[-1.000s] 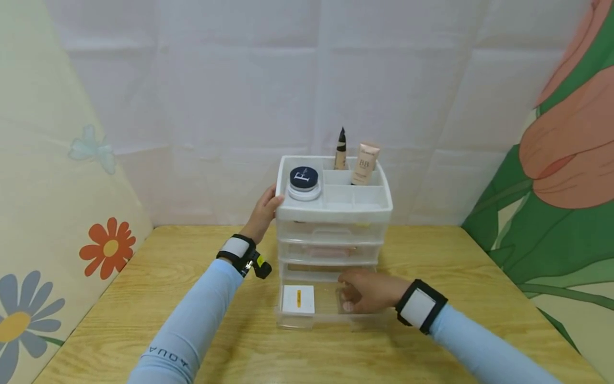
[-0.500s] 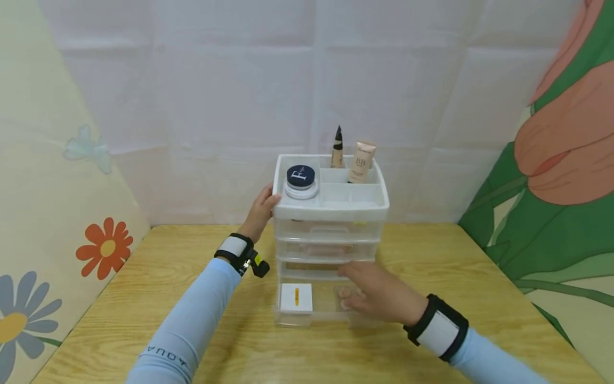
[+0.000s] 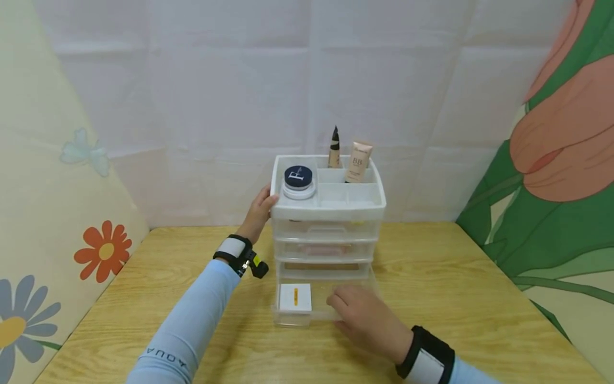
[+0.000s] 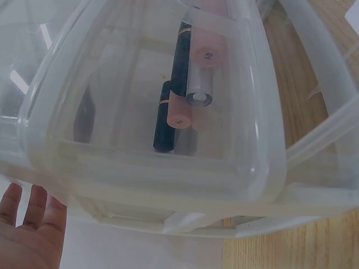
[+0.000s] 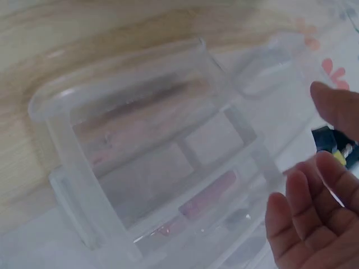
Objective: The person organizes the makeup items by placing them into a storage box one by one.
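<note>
A white drawer organizer (image 3: 328, 213) stands on the table, its bottom clear drawer (image 3: 293, 320) pulled out. In that drawer's left part lies a white box (image 3: 302, 298) with an orange stripe. My left hand (image 3: 258, 214) rests against the organizer's upper left side; its fingers look extended in the left wrist view. Over the front right part of the drawer is my right hand (image 3: 366, 322), hiding what lies beneath. The right wrist view shows its thumb and fingers (image 5: 297, 207) apart, with nothing between them.
The top tray holds a round compact with a dark lid (image 3: 298, 177), a black-tipped pen-like tube (image 3: 334, 149) and a BB cream tube (image 3: 358, 161). Several cosmetic tubes (image 4: 179, 106) show through a closed drawer. A white cloth (image 3: 216, 106) hangs behind the wooden table (image 3: 192, 320).
My right hand has drawn back from inside the bottom drawer toward its front edge, and its fingers have come away from the drawer's right part. The left hand stays on the organizer.
</note>
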{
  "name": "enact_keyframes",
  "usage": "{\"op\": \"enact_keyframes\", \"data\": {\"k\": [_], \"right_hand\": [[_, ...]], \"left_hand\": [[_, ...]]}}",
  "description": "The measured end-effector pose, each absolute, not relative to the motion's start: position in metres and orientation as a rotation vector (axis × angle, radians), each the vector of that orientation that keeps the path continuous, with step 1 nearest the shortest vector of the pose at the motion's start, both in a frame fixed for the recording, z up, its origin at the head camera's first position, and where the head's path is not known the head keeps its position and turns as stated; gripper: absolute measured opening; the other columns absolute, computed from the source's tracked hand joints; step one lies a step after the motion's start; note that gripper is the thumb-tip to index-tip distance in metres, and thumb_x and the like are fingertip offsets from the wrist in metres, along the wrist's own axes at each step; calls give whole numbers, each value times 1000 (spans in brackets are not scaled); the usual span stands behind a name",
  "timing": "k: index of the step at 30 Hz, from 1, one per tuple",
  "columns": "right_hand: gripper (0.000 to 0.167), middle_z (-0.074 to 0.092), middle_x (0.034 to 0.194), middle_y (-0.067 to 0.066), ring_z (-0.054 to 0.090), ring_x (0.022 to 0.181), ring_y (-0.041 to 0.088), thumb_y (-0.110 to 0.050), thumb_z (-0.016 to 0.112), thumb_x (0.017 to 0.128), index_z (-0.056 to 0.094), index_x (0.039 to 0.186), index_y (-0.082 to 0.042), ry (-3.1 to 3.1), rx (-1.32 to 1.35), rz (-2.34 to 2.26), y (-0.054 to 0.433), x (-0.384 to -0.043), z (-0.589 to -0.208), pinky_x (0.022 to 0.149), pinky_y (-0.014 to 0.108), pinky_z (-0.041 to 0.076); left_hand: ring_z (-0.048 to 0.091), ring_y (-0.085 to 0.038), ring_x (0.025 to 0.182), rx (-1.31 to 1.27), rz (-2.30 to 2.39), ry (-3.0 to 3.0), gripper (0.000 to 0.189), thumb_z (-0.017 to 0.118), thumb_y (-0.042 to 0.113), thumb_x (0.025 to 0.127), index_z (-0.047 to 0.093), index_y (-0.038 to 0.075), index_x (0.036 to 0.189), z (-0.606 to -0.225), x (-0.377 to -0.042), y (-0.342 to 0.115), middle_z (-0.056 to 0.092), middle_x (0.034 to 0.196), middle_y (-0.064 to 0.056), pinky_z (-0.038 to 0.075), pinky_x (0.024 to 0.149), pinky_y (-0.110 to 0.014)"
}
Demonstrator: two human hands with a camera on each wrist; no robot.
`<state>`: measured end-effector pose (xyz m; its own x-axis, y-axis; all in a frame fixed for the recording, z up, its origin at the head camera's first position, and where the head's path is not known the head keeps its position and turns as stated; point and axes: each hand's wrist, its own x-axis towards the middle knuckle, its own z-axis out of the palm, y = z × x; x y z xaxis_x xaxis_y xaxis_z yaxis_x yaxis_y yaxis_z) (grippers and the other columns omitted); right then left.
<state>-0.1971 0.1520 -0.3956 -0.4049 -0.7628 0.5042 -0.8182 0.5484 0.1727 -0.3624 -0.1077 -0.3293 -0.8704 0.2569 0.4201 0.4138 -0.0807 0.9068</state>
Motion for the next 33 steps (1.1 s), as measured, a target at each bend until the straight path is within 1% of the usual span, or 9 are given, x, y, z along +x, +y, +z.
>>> {"op": "enact_keyframes", "data": {"k": [3, 6, 7, 10, 12, 18, 23, 28, 33], "right_hand": [[35, 55, 86, 1, 54, 76, 16, -7, 81, 65, 59, 92, -8, -2200, 1261, 81, 148, -197, -402, 65, 29, 49], [14, 53, 81, 1, 51, 73, 16, -1, 61, 75, 58, 87, -7, -2160, 1251, 39, 144, -197, -407, 61, 28, 44], [11, 52, 80, 1, 50, 72, 16, 0, 53, 80, 57, 86, -7, -2150, 1244, 27, 143, -197, -408, 61, 28, 43], [30, 49, 78, 2, 48, 71, 17, 4, 28, 90, 55, 83, -5, -2105, 1216, -5, 141, -198, -412, 61, 29, 42], [39, 47, 77, 3, 46, 69, 18, 6, 18, 92, 54, 82, -4, -2072, 1195, -21, 139, -198, -414, 61, 30, 42], [37, 47, 77, 4, 49, 71, 19, 10, 19, 89, 53, 82, -3, -1992, 1149, -58, 137, -198, -418, 66, 33, 48], [40, 49, 78, 4, 53, 73, 19, 8, 17, 95, 53, 83, -4, -2003, 1126, -57, 136, -196, -420, 69, 33, 50], [42, 50, 79, 4, 54, 76, 20, 8, 15, 96, 54, 84, -3, -2038, 1111, -64, 136, -195, -421, 73, 33, 52], [44, 48, 78, 3, 51, 72, 19, 8, 13, 95, 53, 83, -4, -2036, 1116, -58, 135, -195, -421, 68, 32, 49]], "left_hand": [[43, -26, 121, -752, -2103, -2048, 59, 41, 25, 97, 30, 3, 150, -330, -363, -108, 38, 146, -18, 40, 99, -44], [43, -26, 121, -761, -2112, -2043, 59, 41, 24, 97, 29, 4, 151, -329, -364, -108, 38, 146, -18, 40, 99, -45], [43, -27, 122, -768, -2115, -2043, 59, 40, 24, 97, 28, 4, 151, -329, -364, -108, 37, 147, -18, 40, 99, -45], [41, -28, 124, -789, -2118, -2044, 60, 39, 24, 97, 26, 4, 152, -328, -364, -108, 35, 148, -19, 38, 101, -47], [40, -28, 123, -795, -2118, -2041, 60, 39, 23, 97, 25, 3, 152, -327, -364, -108, 35, 148, -20, 37, 101, -47], [43, -25, 120, -768, -2111, -2036, 60, 41, 24, 96, 29, 3, 151, -324, -363, -108, 38, 146, -19, 39, 100, -44], [42, -26, 122, -766, -2101, -2033, 62, 42, 27, 95, 30, 3, 150, -325, -364, -109, 38, 146, -19, 37, 101, -46], [42, -25, 122, -763, -2105, -2027, 62, 42, 27, 94, 31, 4, 150, -326, -364, -109, 38, 146, -18, 38, 100, -45], [43, -25, 119, -757, -2114, -2040, 62, 42, 27, 94, 31, 3, 149, -329, -363, -109, 39, 144, -19, 39, 99, -44]]}}
